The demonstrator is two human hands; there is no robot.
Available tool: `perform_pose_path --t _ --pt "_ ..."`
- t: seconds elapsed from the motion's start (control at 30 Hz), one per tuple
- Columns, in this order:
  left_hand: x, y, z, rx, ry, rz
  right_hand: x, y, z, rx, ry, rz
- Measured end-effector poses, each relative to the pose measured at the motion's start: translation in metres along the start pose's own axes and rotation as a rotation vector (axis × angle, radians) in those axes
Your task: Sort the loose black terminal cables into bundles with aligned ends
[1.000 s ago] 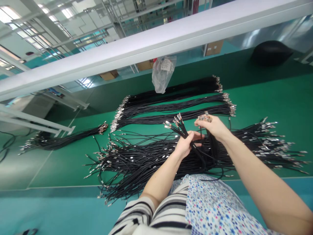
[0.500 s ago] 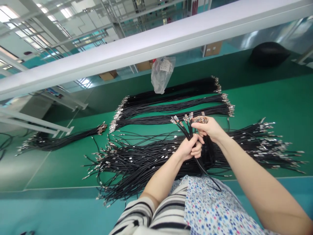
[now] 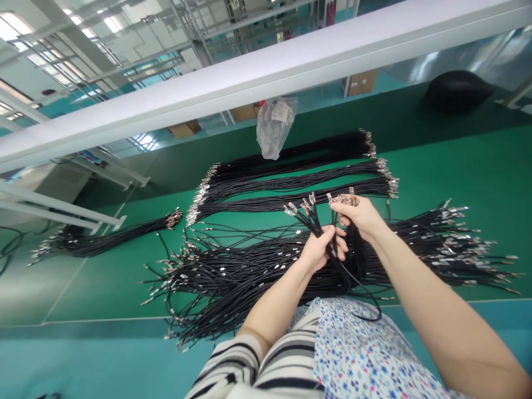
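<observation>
My left hand (image 3: 322,247) is closed round several black cables (image 3: 312,221), whose metal terminals fan out above the thumb. Just to the right, my right hand (image 3: 359,215) grips another bunch of cables near its terminals (image 3: 346,200). One cable end stands between the two hands, near the right thumb. The lower lengths hang down, and one cable loop (image 3: 376,310) curves in front of the floral apron. Below both hands spreads a loose pile of black cables (image 3: 249,271) with metal ends at either side.
Bundles of aligned cables (image 3: 291,183) lie farther back on the green tabletop (image 3: 436,166). Another bundle (image 3: 120,233) lies at left. A clear plastic bag (image 3: 275,127) hangs from the white beam (image 3: 249,77) crossing above. A black rounded object (image 3: 459,91) sits at back right.
The right hand has shifted slightly right, away from the left. The left hand's fingers have loosened a little, and its cable ends lean farther left.
</observation>
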State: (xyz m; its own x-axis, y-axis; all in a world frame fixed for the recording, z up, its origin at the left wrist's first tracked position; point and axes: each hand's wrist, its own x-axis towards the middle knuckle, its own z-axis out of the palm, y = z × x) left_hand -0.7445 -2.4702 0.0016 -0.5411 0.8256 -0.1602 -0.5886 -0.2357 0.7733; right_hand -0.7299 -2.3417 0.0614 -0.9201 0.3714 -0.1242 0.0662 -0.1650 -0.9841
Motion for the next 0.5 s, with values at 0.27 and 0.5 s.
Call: perform_pose_path --t 0.27,0.5 --pt "-0.0051 0.0025 0.0012 0.150 0.016 -0.065 0.0015 -0.0012 -0.0048 0.074 -0.042 0.036" --pt "-0.0024 0.0003 0.0009 0.185 0.069 -0.022 -0.0004 -0.0068 -0.0056 0.046 -0.110 0.061"
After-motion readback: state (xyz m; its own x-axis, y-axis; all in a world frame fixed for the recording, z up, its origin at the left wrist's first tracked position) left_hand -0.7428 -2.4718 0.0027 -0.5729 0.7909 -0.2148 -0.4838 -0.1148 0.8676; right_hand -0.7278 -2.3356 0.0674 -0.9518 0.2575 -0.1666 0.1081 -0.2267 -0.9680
